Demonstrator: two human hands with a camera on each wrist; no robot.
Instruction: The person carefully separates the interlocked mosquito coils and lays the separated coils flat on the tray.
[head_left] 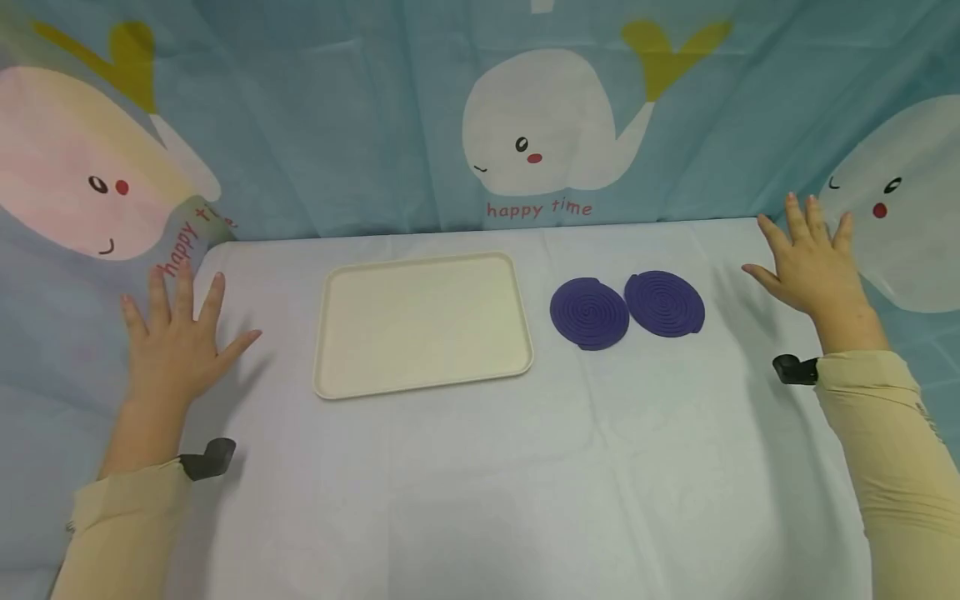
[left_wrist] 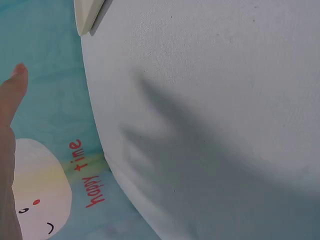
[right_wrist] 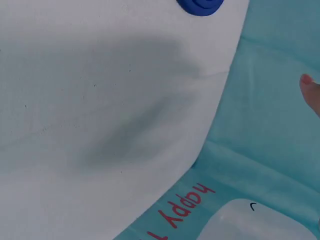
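Cream tray (head_left: 423, 325): shallow rounded rectangle, smooth, thin raised rim; lies left of centre, far half of white, faintly creased tabletop (head_left: 480, 492). Left hand (head_left: 172, 346) by left edge, right hand (head_left: 813, 271) by right edge, slightly farther: both released, fingers spread, apart from tray. Left purple disc (head_left: 589, 313) and right purple disc (head_left: 664, 303): flat, round, spiral-grooved, small tab at rim; side by side right of tray, cannot tell if touching.

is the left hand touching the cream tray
Apart. The head view shows it: a clear stretch of white table separates the spread left hand from the cream tray.
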